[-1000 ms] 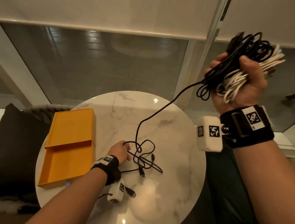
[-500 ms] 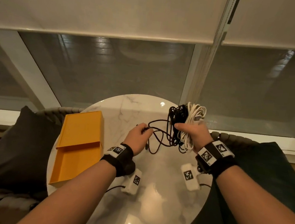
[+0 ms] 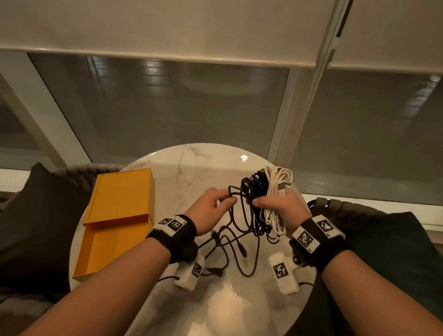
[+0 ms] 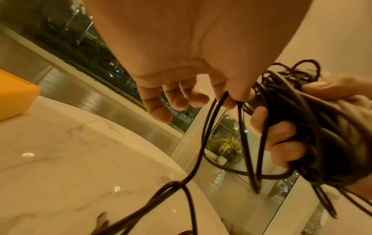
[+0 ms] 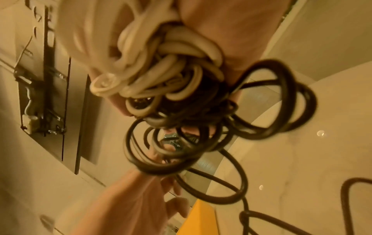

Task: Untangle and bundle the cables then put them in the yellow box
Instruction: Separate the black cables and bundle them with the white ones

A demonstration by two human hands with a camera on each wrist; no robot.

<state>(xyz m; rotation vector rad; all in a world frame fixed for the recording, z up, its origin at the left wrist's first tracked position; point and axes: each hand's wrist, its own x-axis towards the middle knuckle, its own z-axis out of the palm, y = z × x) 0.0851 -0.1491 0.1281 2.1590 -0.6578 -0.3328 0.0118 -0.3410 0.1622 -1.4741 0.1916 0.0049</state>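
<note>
Right hand (image 3: 281, 207) grips coiled black and white cables (image 3: 266, 195) — left hand (image 3: 209, 206) pinches a black strand; rectangular yellow box (image 3: 117, 220) lies half-open on marble.

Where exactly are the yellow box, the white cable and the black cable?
yellow box (image 3: 114, 249), head view, the open tray's floor.
white cable (image 3: 275, 217), head view, coils hanging below the right hand.
black cable (image 3: 256, 184), head view, loops above the right hand's grip.
</note>
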